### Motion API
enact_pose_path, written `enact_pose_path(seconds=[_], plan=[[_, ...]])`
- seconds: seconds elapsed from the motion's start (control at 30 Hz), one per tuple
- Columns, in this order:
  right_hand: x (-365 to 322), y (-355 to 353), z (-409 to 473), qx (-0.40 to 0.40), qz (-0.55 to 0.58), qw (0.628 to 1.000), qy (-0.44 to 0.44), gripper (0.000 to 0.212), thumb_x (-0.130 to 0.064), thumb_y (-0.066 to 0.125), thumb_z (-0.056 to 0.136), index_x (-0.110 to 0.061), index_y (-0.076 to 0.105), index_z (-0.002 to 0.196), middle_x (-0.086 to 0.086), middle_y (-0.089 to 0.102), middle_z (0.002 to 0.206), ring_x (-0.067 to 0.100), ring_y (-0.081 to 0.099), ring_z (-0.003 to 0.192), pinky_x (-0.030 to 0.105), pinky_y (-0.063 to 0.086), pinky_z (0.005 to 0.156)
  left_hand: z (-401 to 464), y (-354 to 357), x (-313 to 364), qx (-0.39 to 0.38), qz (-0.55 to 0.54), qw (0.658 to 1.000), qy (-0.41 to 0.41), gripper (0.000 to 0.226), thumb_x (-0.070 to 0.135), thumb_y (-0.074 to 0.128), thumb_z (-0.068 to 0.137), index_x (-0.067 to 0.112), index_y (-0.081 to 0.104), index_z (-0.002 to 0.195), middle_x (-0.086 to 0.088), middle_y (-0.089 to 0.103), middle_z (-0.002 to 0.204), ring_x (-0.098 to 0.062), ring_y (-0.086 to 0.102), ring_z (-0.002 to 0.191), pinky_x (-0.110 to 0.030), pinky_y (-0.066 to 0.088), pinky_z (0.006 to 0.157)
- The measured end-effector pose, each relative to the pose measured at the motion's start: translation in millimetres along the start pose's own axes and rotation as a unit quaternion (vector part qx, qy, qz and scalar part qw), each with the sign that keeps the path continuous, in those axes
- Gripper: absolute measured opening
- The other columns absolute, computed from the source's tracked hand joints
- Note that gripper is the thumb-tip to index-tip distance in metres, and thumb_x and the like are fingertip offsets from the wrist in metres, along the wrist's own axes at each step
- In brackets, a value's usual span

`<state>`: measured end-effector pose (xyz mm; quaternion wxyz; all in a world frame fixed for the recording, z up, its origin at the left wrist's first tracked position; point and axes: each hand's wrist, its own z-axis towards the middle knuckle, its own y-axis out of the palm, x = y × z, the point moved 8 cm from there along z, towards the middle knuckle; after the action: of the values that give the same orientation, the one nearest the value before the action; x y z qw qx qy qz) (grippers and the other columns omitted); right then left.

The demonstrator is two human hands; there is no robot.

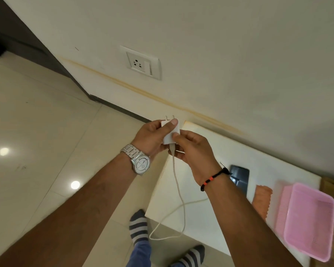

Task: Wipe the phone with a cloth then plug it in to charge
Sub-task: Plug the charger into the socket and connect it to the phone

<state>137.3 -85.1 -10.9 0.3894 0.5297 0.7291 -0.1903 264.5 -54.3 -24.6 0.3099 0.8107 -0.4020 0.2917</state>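
A white charger adapter (169,132) with two metal pins pointing up toward the wall is held between both hands. My left hand (152,138) grips its body with the thumb on top. My right hand (193,149) pinches its lower end where the white cable (178,191) joins. The cable hangs down and loops over the edge of the white table (201,224). A dark phone (240,177) lies flat on the table, partly hidden by my right wrist. An orange cloth (262,199) lies beside it. A white wall socket (141,63) sits above the hands.
A pink plastic basket (310,224) stands on the table's right end next to the cloth. The table stands against the cream wall. Beige floor tiles spread to the left. My feet in striped socks are below the table's edge.
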Motion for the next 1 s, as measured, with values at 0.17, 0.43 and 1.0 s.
enact_pose_path(seconds=[0.17,0.43,1.0], plan=[[-17,36,20,0.010,0.059,0.998,0.024,0.016,-0.012,0.068,0.095,-0.006,0.074,0.108,0.012,0.078,0.104,0.028,0.076,0.097,0.034,0.062,0.080,-2,-43,24,0.025,-0.050,0.998,-0.010,0.043,0.026,0.072,0.094,-0.003,0.067,0.127,-0.022,0.074,0.120,-0.035,0.073,0.103,-0.049,0.061,0.093],[-38,104,73,-0.026,0.084,0.995,0.048,0.021,-0.006,0.070,0.093,-0.001,0.069,0.113,0.015,0.078,0.102,0.025,0.078,0.092,0.035,0.063,0.083,26,-110,66,0.112,-0.038,0.992,0.040,0.029,0.008,0.078,0.089,0.000,0.073,0.116,-0.019,0.079,0.106,-0.034,0.078,0.096,-0.043,0.065,0.080],[-64,138,139,0.024,0.051,0.998,0.039,0.001,0.001,0.066,0.095,0.001,0.067,0.095,0.021,0.074,0.096,0.019,0.076,0.059,0.026,0.058,0.050,102,-145,107,0.139,-0.001,0.989,0.051,0.028,0.006,0.082,0.085,-0.001,0.070,0.109,-0.026,0.077,0.098,-0.038,0.079,0.084,-0.053,0.065,0.079]])
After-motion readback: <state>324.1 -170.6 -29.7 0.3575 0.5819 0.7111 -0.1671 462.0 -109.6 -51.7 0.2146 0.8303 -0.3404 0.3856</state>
